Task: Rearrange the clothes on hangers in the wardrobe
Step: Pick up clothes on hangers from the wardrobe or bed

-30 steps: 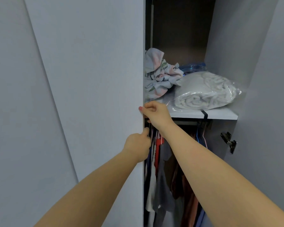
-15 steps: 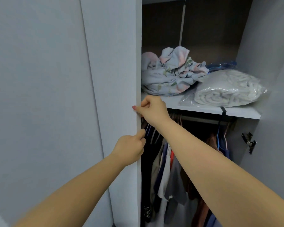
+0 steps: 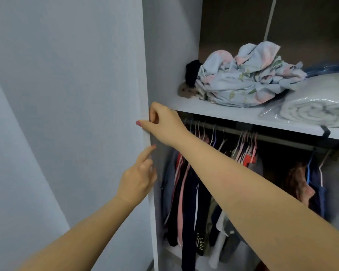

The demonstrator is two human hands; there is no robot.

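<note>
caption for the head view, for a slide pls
Right hand grips the wardrobe door edge, left hand just below, hanging clothes inside.

Single wide-angle view, worn on the head, set close before an open wardrobe. Faces forward and a little downward, with both forearms stretched in from the bottom edge toward mid-frame, left hand and right hand just left of centre. Stands near enough that the wardrobe door fills almost the whole left half of the frame. Looks slightly down onto the shelf crossing the upper right, nearly level at the hanging rail just beneath it, then steeply down along the hung clothes at lower right. Cuts off the wardrobe's right side at the frame edge.
</note>
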